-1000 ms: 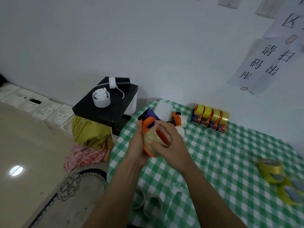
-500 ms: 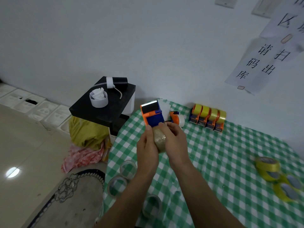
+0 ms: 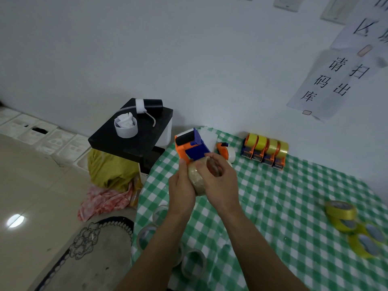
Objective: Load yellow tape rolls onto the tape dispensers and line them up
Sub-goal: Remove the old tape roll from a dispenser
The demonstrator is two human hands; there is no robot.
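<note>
An orange and blue tape dispenser (image 3: 190, 147) is held up above the table's left edge, its toothed blade pointing away from me. A pale, clear-brownish tape roll (image 3: 196, 179) sits on it. My left hand (image 3: 182, 186) grips the dispenser and roll from the left. From the right, my right hand (image 3: 220, 181) curls round the roll, fingers over its core. Several loaded dispensers with yellow tape (image 3: 265, 151) stand in a row by the wall. Loose yellow tape rolls (image 3: 341, 213) lie at the table's right.
The table wears a green checked cloth (image 3: 273, 206). Another orange dispenser with a pale roll (image 3: 225, 151) lies behind my hands. Clear tape rolls (image 3: 193, 263) lie near the front left edge. A black stand (image 3: 130, 135) with a white cup is left of the table.
The dispenser tipped upright from lying low in my hands and now shows its blade at the top. My right hand shifted further round the roll.
</note>
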